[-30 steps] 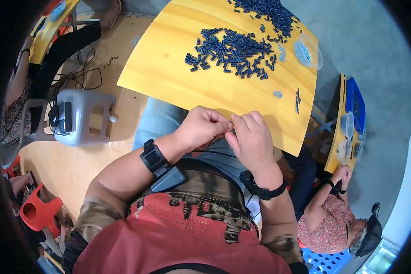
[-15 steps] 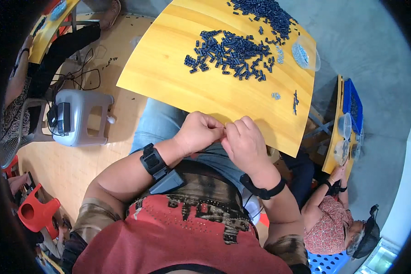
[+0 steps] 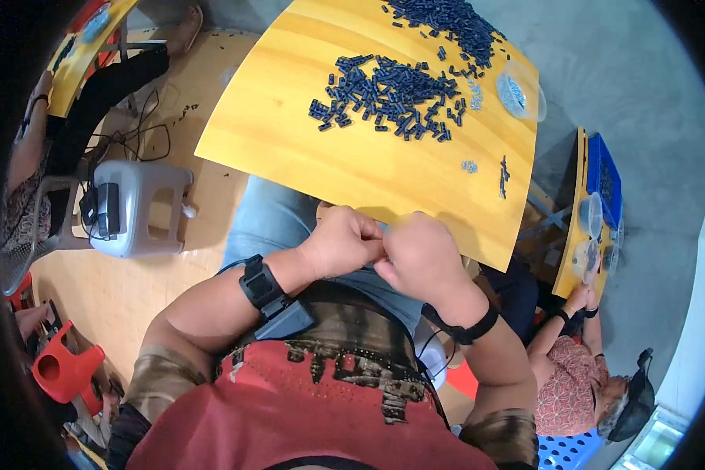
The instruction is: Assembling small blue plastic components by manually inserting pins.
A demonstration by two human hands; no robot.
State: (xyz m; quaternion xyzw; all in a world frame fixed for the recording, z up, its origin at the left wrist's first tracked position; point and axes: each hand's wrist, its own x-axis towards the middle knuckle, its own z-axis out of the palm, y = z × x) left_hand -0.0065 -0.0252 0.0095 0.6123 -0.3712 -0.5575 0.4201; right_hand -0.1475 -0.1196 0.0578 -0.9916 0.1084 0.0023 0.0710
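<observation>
Our left hand (image 3: 341,242) and right hand (image 3: 427,257) meet, curled around we cannot tell what, black pieces (image 3: 392,94) at twelve o'clock, clear tub (image 3: 512,97) at one.

Right hand (image 3: 423,257) turned further over, fingertips now hidden, left hand (image 3: 339,241) slightly farther from table (image 3: 270,129)

Room to pass left of the black heap (image 3: 395,95) on the yellow table (image 3: 266,117) — a tub (image 3: 531,100) obstructs the far right.

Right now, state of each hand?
Left hand: closed in a pinch; anything held is hidden.
Right hand: curled closed; can't tell what, if anything, it holds.
</observation>
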